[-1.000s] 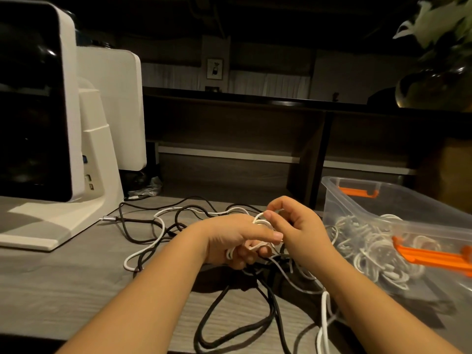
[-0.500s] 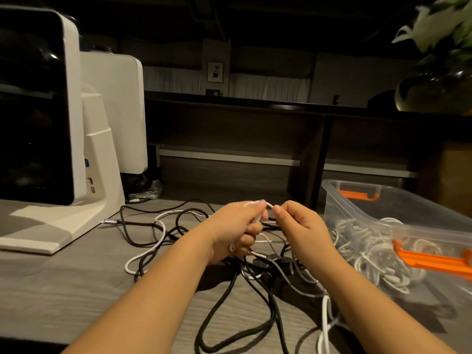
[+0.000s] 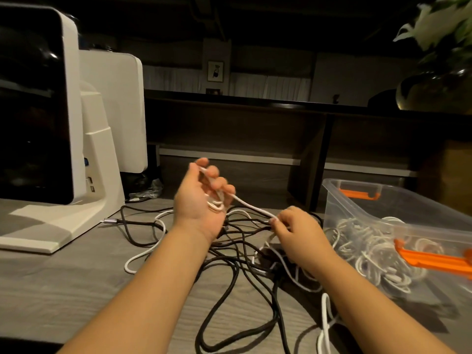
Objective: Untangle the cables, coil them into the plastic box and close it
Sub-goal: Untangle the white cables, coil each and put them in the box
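A tangle of black cables [image 3: 237, 272] and white cables lies on the grey wooden desk. My left hand [image 3: 201, 198] is raised palm up above the tangle, its fingers curled round several small loops of a white cable [image 3: 251, 207]. That cable runs taut down to my right hand [image 3: 293, 226], which pinches it between thumb and fingers. The clear plastic box [image 3: 357, 200] with orange latches stands open at the right and holds several coiled white cables [image 3: 367, 251].
A white machine [image 3: 84, 149] with a dark screen stands at the left on the desk [image 3: 63, 290]. A dark vase with flowers [image 3: 439, 80] sits at the upper right. A dark shelf unit runs behind the desk. One cable's metal plug [image 3: 108, 221] lies near the machine's base.
My left hand has lifted and turned palm up with the white loops in it. My right hand has moved down and right, drawing the white cable taut between the hands.
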The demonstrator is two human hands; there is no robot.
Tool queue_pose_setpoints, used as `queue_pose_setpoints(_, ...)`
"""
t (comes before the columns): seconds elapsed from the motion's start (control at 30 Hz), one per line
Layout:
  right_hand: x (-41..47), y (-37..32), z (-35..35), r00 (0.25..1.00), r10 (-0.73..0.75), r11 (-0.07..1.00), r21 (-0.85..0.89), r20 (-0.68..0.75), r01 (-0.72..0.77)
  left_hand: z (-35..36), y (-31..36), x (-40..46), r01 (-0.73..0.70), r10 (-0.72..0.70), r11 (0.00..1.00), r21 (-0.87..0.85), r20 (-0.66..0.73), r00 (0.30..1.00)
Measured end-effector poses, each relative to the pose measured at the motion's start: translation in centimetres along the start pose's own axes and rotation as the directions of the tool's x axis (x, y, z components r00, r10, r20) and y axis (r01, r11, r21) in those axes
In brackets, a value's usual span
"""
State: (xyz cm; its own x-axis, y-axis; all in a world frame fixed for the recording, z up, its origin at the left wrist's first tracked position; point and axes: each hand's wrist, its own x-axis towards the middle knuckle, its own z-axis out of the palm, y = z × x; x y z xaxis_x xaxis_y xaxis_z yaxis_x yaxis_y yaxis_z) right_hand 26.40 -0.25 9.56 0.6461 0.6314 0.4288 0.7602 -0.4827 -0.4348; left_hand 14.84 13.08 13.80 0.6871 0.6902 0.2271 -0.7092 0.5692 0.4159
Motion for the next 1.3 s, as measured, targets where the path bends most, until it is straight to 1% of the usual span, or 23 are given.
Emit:
queue_pose_setpoints(0.07,0.5,0.9,-0.1,0.995,0.048,0.995,-0.082,-0.085,-0.055,-0.5,1.1,0.7,-0.07,0.065,0.994,-0.087,-0.063,0.996)
queue_pose_setpoints(0.13,0.6,1.4,-0.2,0.992,0.057,0.993,-0.099,-0.113,-0.069,-0.9,1.5,0.9,-0.116,0.109,0.992,-0.054,-0.12,0.987)
queue_pose_setpoints(0.2,0.4,1.1,-0.3,0.993,-0.025,0.997,-0.072,-0.111,0.017,-0.9,1.3,0.9,-0.122,0.128,0.991,0.049,-0.166,0.978)
queue_pose_setpoints(0.3,-0.2,0.3,-0.5,0.964,-0.242,0.97,0.007,-0.106,0.244,-0.7,0.8,1.0,-0.104,0.14,0.981,0.161,-0.226,0.964)
queue_pose_setpoints(0.33,-0.6,-0.1,-0.7,0.961,-0.264,0.96,0.08,-0.078,0.27,-0.7,0.8,1.0,-0.095,0.129,0.985,0.147,-0.241,0.962)
queue_pose_setpoints(0.4,-1.3,-0.9,-0.7,0.96,-0.276,0.946,0.191,0.041,0.264,-0.6,0.9,0.9,-0.073,0.08,0.997,0.034,-0.269,0.96)
queue_pose_setpoints(0.5,-1.7,-1.4,-0.3,0.932,-0.306,0.947,0.158,0.194,0.278,-0.7,1.2,0.7,-0.058,0.015,0.989,-0.136,-0.296,0.955)
queue_pose_setpoints(0.57,-1.8,-1.8,-0.2,0.92,-0.293,0.954,0.144,0.259,0.263,-0.9,1.2,0.8,-0.05,0.007,0.99,-0.134,-0.304,0.953)
queue_pose_setpoints(0.63,-2.0,-2.1,-0.2,0.888,-0.293,0.954,0.167,0.355,0.248,-1.0,1.1,0.9,-0.056,0.066,0.998,0.041,-0.316,0.946)
queue_pose_setpoints(0.67,-2.2,-2.2,-0.3,0.868,-0.307,0.951,0.17,0.391,0.26,-1.0,0.9,1.1,-0.077,0.138,0.977,0.201,-0.313,0.94)
queue_pose_setpoints(0.7,-2.3,-2.3,-0.3,0.852,-0.328,0.944,0.179,0.408,0.278,-1.1,0.6,1.2,-0.111,0.236,0.909,0.401,-0.278,0.931)
queue_pose_setpoints(0.73,-2.4,-2.2,-0.4,0.842,-0.352,0.935,0.198,0.409,0.295,-1.3,0.3,1.2,-0.155,0.333,0.781,0.605,-0.193,0.923)
queue_pose_setpoints(0.77,-2.5,-2.2,-0.5,0.835,-0.374,0.925,0.229,0.404,0.304,-1.4,-0.1,1.2,-0.206,0.39,0.612,0.763,-0.065,0.918)
queue_pose_setpoints(0.8,-2.5,-2.1,-0.5,0.832,-0.393,0.914,0.267,0.392,0.306,-1.4,-0.5,1.1,-0.247,0.386,0.454,0.856,0.061,0.92)
queue_pose_setpoints(0.83,-2.5,-2.0,-0.6,0.836,-0.41,0.9,0.311,0.364,0.306,-1.4,-0.9,0.8,-0.254,0.324,0.343,0.904,0.14,0.936)
queue_pose_setpoints(0.87,-2.5,-1.9,-0.5,0.85,-0.423,0.884,0.348,0.313,0.312,-1.3,-1.2,0.5,-0.216,0.22,0.277,0.936,0.157,0.963)
queue_pose_setpoints(0.93,-2.4,-1.5,-0.5,0.901,-0.407,0.863,0.388,0.151,0.325,-0.9,-1.6,-0.2,-0.043,-0.068,0.222,0.974,0.059,0.996)
queue_pose_setpoints(1.0,-2.1,-1.1,-0.4,0.946,-0.323,0.876,0.381,0.008,0.296,-0.6,-1.6,-0.7,0.155,-0.347,0.243,0.957,-0.064,0.936)
queue_pose_setpoints(1.07,-1.9,-0.8,-0.3,0.972,-0.233,0.907,0.351,-0.039,0.232,-0.8,-1.6,-0.9,0.297,-0.55,0.259,0.919,-0.112,0.828)
queue_pose_setpoints(1.13,-1.9,-0.7,-0.2,0.979,-0.192,0.921,0.332,-0.064,0.202,-1.2,-1.5,-0.7,0.325,-0.67,0.215,0.921,-0.103,0.736)
queue_pose_setpoints(1.17,-1.9,-0.8,-0.3,0.98,-0.185,0.921,0.334,-0.08,0.201,-1.3,-1.5,-0.7,0.308,-0.697,0.186,0.933,-0.096,0.711)
queue_pose_setpoints(1.23,-1.9,-0.7,-0.3,0.981,-0.174,0.905,0.379,-0.082,0.192,-1.3,-1.4,-0.8,0.255,-0.715,0.148,0.956,-0.075,0.695)
queue_pose_setpoints(1.3,-1.9,-0.4,-0.2,0.986,-0.156,0.889,0.426,-0.06,0.166,-1.4,-1.3,-1.0,0.236,-0.728,0.163,0.958,-0.045,0.684)
